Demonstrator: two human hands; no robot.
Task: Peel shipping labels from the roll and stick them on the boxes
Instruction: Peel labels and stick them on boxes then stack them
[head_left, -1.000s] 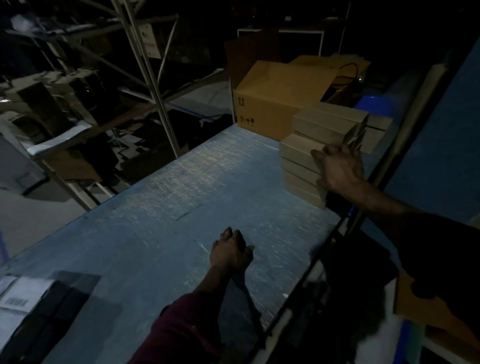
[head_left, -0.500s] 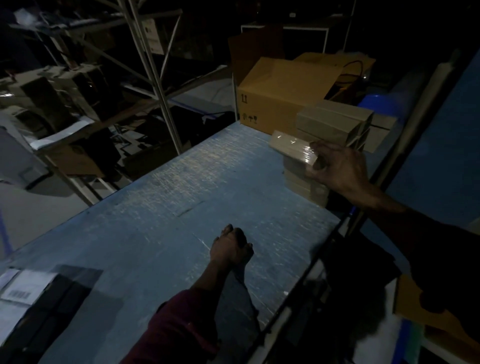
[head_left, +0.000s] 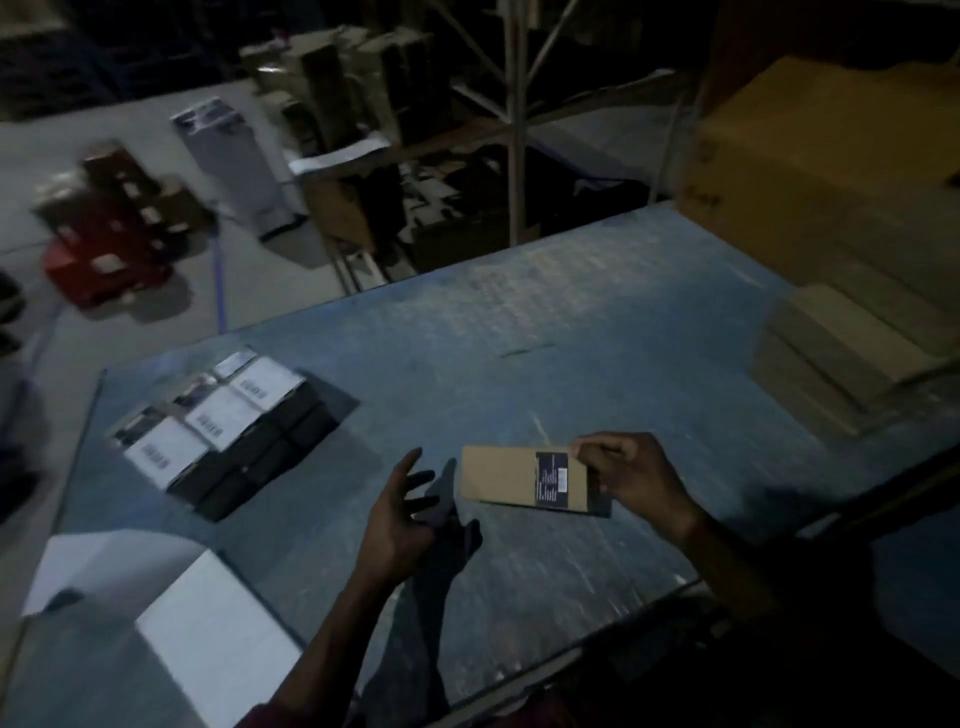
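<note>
While the flat brown cardboard box (head_left: 511, 474), bearing a small dark label, hangs just above the scuffed blue bench (head_left: 597, 322), the right hand (head_left: 631, 475) pinches only its right end and the left hand (head_left: 397, 512) waits beside it, fingers spread, empty. Such an end-only hold could let the box tip or slip.

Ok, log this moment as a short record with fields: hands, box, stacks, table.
right hand: right hand grips one end of the box, holding it over the table
left hand: left hand open, fingers spread, just left of the box, not touching it
box: flat brown carton with a dark printed patch near the held end
labelled stack: dark boxes with white labels on the table's left
unlabelled stack: plain brown boxes at far right
paper: white sheets at near left
</note>
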